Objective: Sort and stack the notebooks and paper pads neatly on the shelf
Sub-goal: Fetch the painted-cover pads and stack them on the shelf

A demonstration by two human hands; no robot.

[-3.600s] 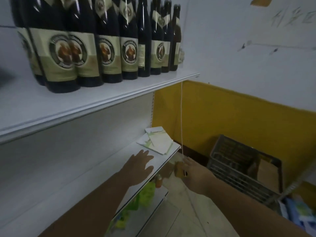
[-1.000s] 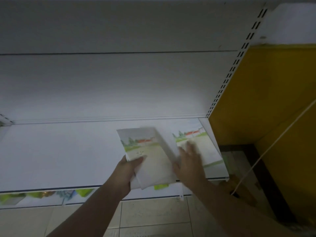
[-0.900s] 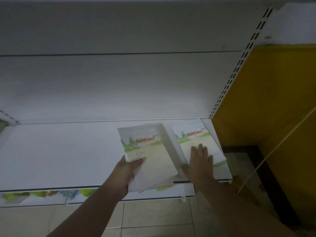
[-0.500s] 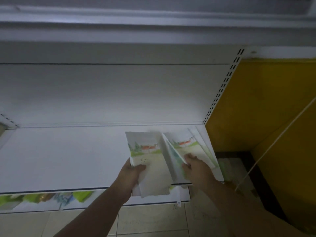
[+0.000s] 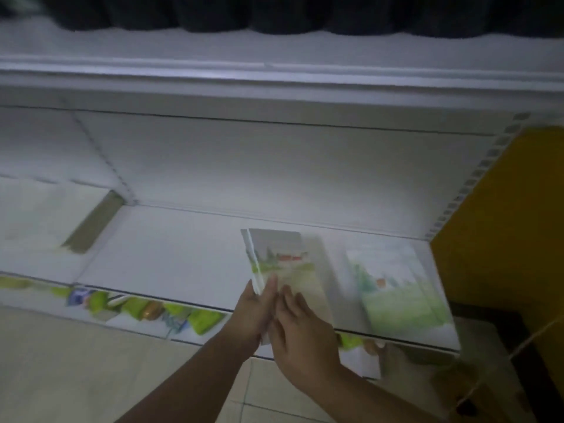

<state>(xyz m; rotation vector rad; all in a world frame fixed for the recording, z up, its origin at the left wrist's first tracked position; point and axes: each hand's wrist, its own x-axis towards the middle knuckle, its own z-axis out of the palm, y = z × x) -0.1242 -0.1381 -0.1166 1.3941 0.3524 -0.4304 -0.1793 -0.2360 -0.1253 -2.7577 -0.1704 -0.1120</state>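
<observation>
A thin stack of notebooks with a green landscape and a red roof on the cover is lifted over the white shelf. My left hand grips its lower left edge. My right hand holds its lower right part, fingers on the cover. More notebooks of the same kind lie flat at the shelf's right end, free of both hands. The picture is blurred by motion.
Dark bottle bases line the upper shelf. Green and blue packets lie on the lower shelf beneath. A yellow wall closes the right side, with a string hanging in front of it. Tiled floor is below.
My right hand left the notebooks at the right end and joined my left hand on the held stack. The view swung left and up, showing the upper shelf's edge.
</observation>
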